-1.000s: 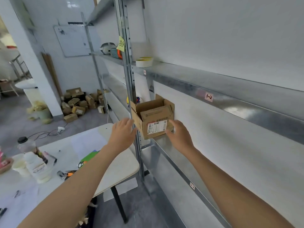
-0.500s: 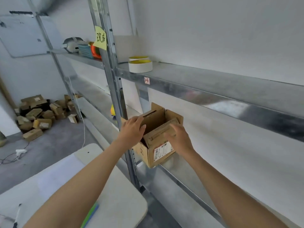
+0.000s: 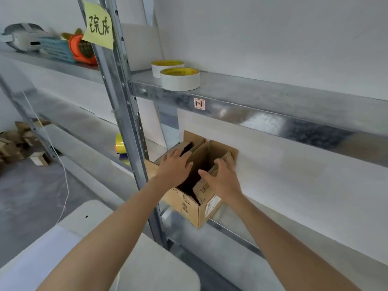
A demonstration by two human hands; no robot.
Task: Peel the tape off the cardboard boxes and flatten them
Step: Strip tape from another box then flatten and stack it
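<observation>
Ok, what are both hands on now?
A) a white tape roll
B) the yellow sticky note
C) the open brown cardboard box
C: the left hand rests on one flap of the open brown cardboard box, the right hand grips another.

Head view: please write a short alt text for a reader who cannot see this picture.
Two bare hands work on an open cardboard box at the edge of a metal shelf: the left hand lies flat on one top flap, the right hand grips the opposite flap. Two tape rolls stand on the upper shelf, near a yellow note.
</observation>
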